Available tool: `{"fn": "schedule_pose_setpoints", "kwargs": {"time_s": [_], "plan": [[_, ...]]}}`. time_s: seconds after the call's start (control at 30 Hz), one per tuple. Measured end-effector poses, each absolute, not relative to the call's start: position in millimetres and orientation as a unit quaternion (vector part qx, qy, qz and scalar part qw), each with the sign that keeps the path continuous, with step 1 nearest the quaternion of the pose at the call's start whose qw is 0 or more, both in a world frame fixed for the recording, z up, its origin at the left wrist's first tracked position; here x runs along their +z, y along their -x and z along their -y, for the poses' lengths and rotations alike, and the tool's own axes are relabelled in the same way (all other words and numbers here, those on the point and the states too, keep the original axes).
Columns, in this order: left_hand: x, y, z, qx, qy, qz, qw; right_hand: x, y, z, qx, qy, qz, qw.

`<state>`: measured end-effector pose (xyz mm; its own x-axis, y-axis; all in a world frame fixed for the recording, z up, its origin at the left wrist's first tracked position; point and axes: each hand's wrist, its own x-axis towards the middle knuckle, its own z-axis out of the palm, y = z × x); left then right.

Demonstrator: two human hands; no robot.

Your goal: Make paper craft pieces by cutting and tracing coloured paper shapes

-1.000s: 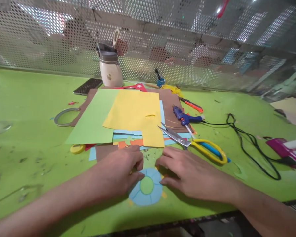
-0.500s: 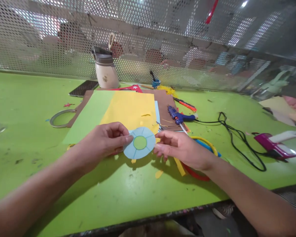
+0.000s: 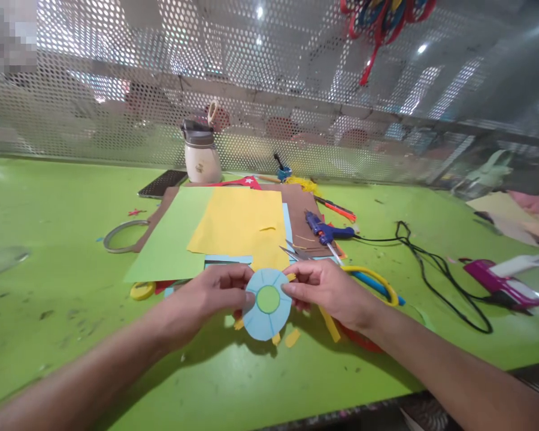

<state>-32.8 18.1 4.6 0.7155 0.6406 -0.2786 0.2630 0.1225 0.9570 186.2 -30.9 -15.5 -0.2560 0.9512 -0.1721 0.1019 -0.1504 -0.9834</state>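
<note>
1. While the blue paper disc (image 3: 268,305) was held between the two hands, neither hand was nearer to it: its left edge was pinched by the left hand (image 3: 222,293), its right edge by the right hand (image 3: 317,290).
2. Each thumb was laid on the near face; the fingers behind were partly hidden, and how firmly they were pressed could not be told.
3. Most of the disc was hung below the line joining the two thumbs, toward the body. Only a slight long axis was shown, set across that line.
4. The green centre (image 3: 268,299) was framed between the thumbs, turned toward the camera.
5. Beyond the disc's rim, at its lower edge, a yellow tab (image 3: 276,339) was seen; whether it was fixed to the disc could not be told.
6. Just below the right-hand pinch, a yellow scrap (image 3: 292,337) was seen apart from the disc.
7. Farther right of the grip, the scissors' yellow handle (image 3: 388,292) was partly covered by the right hand.
8. Straight beyond the grip, a yellow sheet (image 3: 240,221) was spread; past its right side, a glue gun (image 3: 326,228) was laid.
</note>
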Motion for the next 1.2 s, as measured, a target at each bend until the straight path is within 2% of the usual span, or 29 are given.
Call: {"fn": "schedule_pose_setpoints", "kwargs": {"time_s": [0.17, 0.37, 0.6, 0.77, 0.9, 1.03, 1.2], "plan": [[-0.4, 29.1, -17.9, 0.179, -0.637, -0.378, 0.648, -15.8, -185.8, 28.7, 0.589, 0.478, 0.538, 0.368], [-0.4, 26.6, -15.9, 0.143, -0.656, -0.364, 0.646, -6.8, -185.1, 29.4, 0.585, 0.464, 0.513, 0.424], [-6.2, 30.1, -19.0, 0.136, -0.655, -0.351, 0.656, -12.0, -181.6, 30.8, 0.601, 0.479, 0.51, 0.387], [-5.2, 32.3, -19.8, 0.151, -0.598, -0.325, 0.717, -16.7, -179.8, 31.0, 0.587, 0.492, 0.516, 0.383], [-10.4, 29.9, -22.7, 0.163, -0.594, -0.361, 0.7, -21.7, -175.3, 31.2, 0.569, 0.504, 0.549, 0.349], [-18.0, 29.2, -27.8, 0.155, -0.617, -0.363, 0.681, -17.1, -174.1, 34.1, 0.503, 0.522, 0.598, 0.342], [-21.3, 30.8, -31.4, 0.131, -0.667, -0.384, 0.625, 25.1, -213.3, 31.9, 0.291, 0.552, 0.636, 0.454]]}}
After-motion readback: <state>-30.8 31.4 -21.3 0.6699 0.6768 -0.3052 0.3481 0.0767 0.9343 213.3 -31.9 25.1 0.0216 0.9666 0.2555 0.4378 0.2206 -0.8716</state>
